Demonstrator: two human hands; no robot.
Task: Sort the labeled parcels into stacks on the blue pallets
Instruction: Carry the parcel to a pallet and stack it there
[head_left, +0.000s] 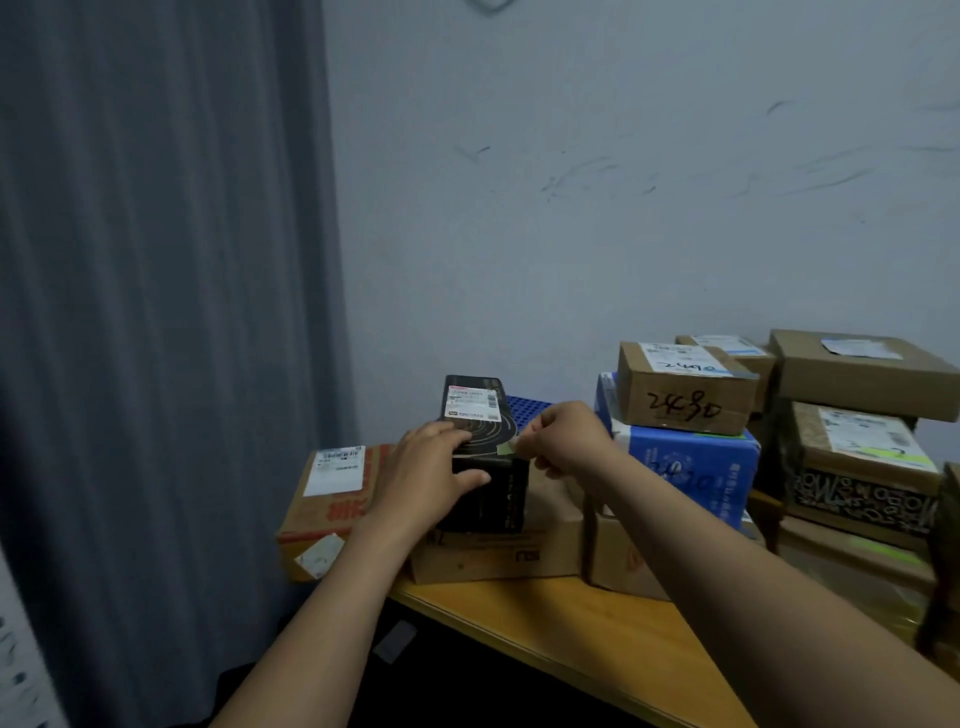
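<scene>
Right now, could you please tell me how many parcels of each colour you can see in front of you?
Brown cardboard parcels: 6
Blue parcel: 1
Black parcel, gripped by the left hand while the right hand pinches a green tab on it: 1
Dark patterned parcel: 1
Total: 9, leaving out the unclear lower right stack.

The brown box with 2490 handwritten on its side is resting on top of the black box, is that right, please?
Not quite: the head view shows the brown box resting on top of the blue carton; the black box stands apart, further left.
</scene>
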